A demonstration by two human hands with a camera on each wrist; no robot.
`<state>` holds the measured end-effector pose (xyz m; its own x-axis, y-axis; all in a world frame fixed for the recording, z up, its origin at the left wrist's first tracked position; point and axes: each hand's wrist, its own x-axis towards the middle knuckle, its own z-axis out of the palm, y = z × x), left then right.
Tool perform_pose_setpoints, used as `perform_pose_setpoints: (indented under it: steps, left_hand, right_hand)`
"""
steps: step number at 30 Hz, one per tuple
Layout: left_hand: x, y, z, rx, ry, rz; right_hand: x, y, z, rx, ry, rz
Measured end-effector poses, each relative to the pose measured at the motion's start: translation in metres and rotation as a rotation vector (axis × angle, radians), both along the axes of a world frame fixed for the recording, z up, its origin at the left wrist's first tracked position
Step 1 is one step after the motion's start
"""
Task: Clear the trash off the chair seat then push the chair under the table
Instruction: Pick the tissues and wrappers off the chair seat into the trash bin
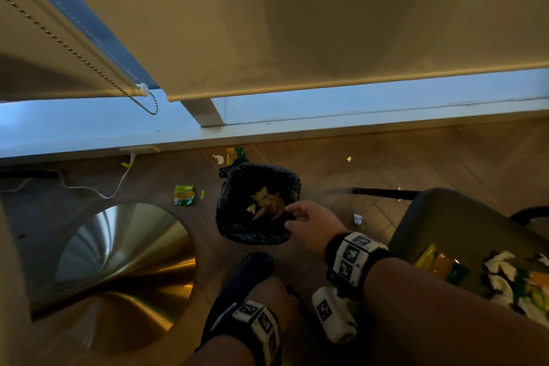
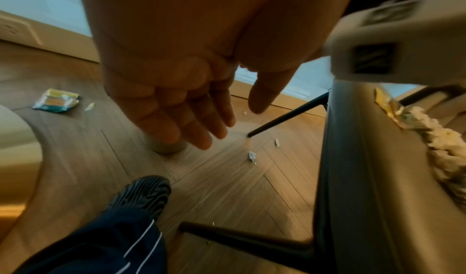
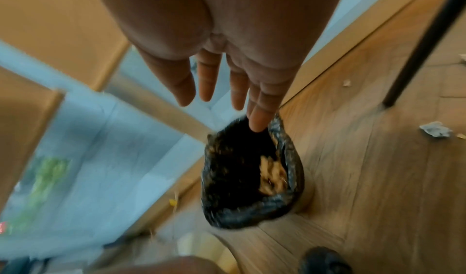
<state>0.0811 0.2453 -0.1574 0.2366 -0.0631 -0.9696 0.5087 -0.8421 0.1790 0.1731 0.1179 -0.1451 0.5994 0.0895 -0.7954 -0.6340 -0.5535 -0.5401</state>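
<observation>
- The left hand (image 2: 176,103) hangs low beside the person's knee, fingers straight and loose, holding nothing; I judge it idle while the other hand works.
- The bin (image 1: 258,202), lined with a black bag, stands on the wood floor near the window wall, mouth upward, some pale scraps already inside; it sits within arm's reach of the chair, likely so that drops are short.
- The right hand (image 1: 312,224) hovers over the bin's near rim, fingers spread and empty, as after a release.
- The chair seat (image 1: 451,226) lies at the right, its front edge toward the bin.
- The trash (image 1: 511,279), wrappers and crumpled paper, lies heaped on the seat.
</observation>
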Motion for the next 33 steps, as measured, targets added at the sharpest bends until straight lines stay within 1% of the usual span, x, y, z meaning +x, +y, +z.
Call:
perform_pose_setpoints:
  steps: [3, 5, 8, 9, 10, 11, 12, 13, 14, 15, 16, 17, 18, 20, 21, 23, 26, 28, 30, 32, 33]
  left_hand:
    - [0.013, -0.004, 0.016, 0.015, -0.232, 0.136]
    - [0.030, -0.018, 0.033, -0.039, -0.344, 0.223]
    - [0.062, -0.058, 0.061, -0.129, -0.520, 0.387]
    - [0.069, -0.075, 0.066, -0.157, -0.588, 0.405]
    - [0.073, -0.095, 0.074, -0.198, -0.641, 0.381]
    - [0.069, -0.117, 0.079, -0.269, -0.660, 0.320]
    - [0.061, -0.140, 0.084, -0.358, -0.647, 0.214]
    - [0.047, -0.165, 0.087, -0.440, -0.629, 0.035]
    - [0.031, -0.187, 0.087, -0.492, -0.627, -0.215]
    - [0.014, -0.205, 0.084, -0.498, -0.654, -0.486]
    - [-0.002, -0.219, 0.078, -0.459, -0.682, -0.709]
    - [-0.015, -0.229, 0.070, -0.389, -0.695, -0.844]
    - [-0.023, -0.235, 0.063, -0.320, -0.699, -0.894]
    - [-0.035, -0.243, 0.052, -0.241, -0.714, -0.900]
    - [-0.040, -0.247, 0.048, -0.226, -0.730, -0.913]
    - [-0.052, -0.257, 0.045, -0.221, -0.752, -0.974]
    - [-0.069, -0.273, 0.037, -0.211, -0.770, -1.083]
    - [-0.075, -0.275, 0.030, -0.192, -0.817, -1.115]
    - [-0.077, -0.272, 0.028, -0.198, -0.826, -1.130]
    - [-0.075, -0.268, 0.031, -0.235, -0.858, -1.147]
    - [-0.072, -0.266, 0.032, -0.260, -0.880, -1.144]
  right_hand:
    - [-0.010, -0.048, 0.031, 0.052, -0.017, -0.207]
    - [-0.023, -0.094, 0.055, 0.069, -0.064, -0.337]
    - [-0.052, -0.181, 0.090, -0.010, -0.186, -0.559]
    - [-0.065, -0.212, 0.101, -0.048, -0.225, -0.650]
    - [-0.082, -0.241, 0.109, -0.089, -0.253, -0.732]
    - [-0.100, -0.269, 0.117, -0.149, -0.269, -0.778]
    - [-0.121, -0.295, 0.119, -0.238, -0.246, -0.780]
    - [-0.142, -0.316, 0.121, -0.340, -0.186, -0.757]
    - [-0.164, -0.331, 0.122, -0.443, -0.091, -0.722]
    - [-0.184, -0.342, 0.118, -0.520, 0.011, -0.692]
    - [-0.203, -0.347, 0.116, -0.558, 0.087, -0.659]
    - [-0.220, -0.347, 0.113, -0.566, 0.143, -0.601]
    - [-0.234, -0.342, 0.108, -0.555, 0.195, -0.518]
    - [-0.254, -0.326, 0.094, -0.512, 0.292, -0.356]
    - [-0.262, -0.317, 0.085, -0.494, 0.315, -0.314]
    - [-0.273, -0.300, 0.068, -0.486, 0.315, -0.304]
    - [-0.278, -0.286, 0.052, -0.481, 0.234, -0.371]
    - [-0.270, -0.283, 0.050, -0.435, 0.153, -0.410]
    - [-0.257, -0.279, 0.049, -0.387, 0.085, -0.339]
    - [-0.246, -0.274, 0.047, -0.391, 0.021, -0.191]
    - [-0.241, -0.272, 0.046, -0.424, -0.015, -0.116]
